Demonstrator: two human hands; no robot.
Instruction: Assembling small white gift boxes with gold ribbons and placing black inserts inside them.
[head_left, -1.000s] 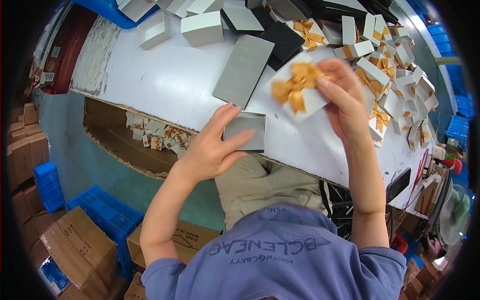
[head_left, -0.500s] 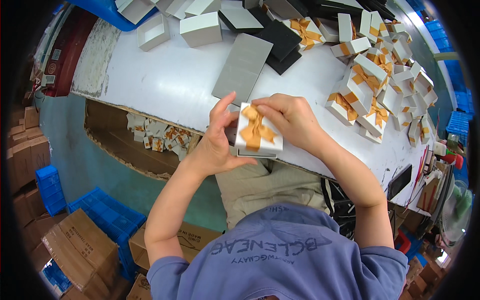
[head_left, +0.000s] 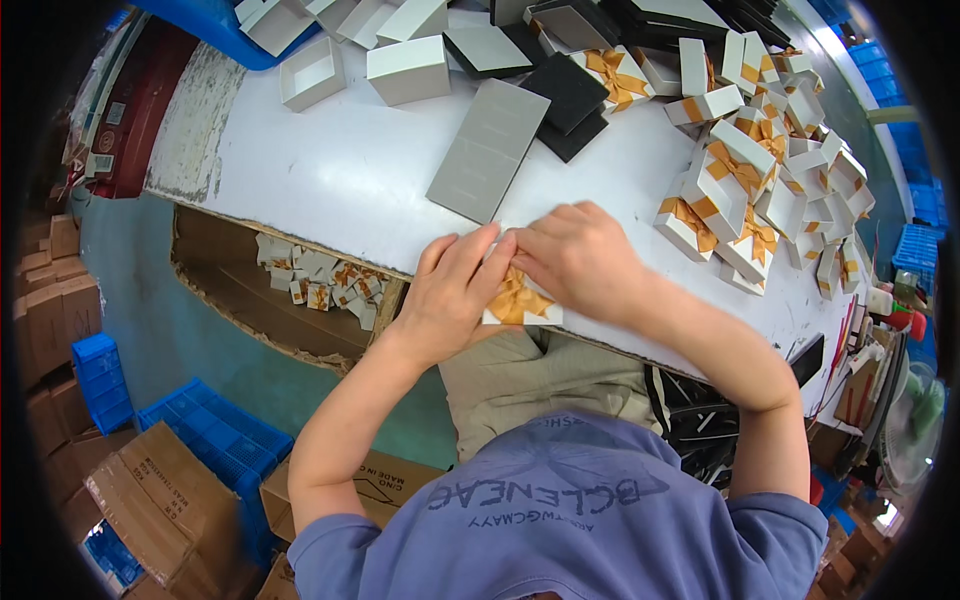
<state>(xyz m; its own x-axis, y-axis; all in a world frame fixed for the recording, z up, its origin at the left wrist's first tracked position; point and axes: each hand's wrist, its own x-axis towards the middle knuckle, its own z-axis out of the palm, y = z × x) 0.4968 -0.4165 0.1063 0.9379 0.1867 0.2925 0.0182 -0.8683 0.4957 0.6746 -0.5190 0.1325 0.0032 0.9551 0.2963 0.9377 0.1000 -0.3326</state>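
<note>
Pressing a bowed box (head_left: 520, 300) together, left hand (head_left: 452, 292) and right hand (head_left: 580, 262) both grip it — a pile (head_left: 760, 190) sits finished, lids (head_left: 405, 70) remain.

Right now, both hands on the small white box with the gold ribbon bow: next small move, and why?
Probably press the small white gift box with the gold ribbon bow fully shut. Both the left hand and the right hand cover it at the near edge of the white worktable, fingers gripping its top, and it has not yet joined the pile of finished bowed boxes.
</note>
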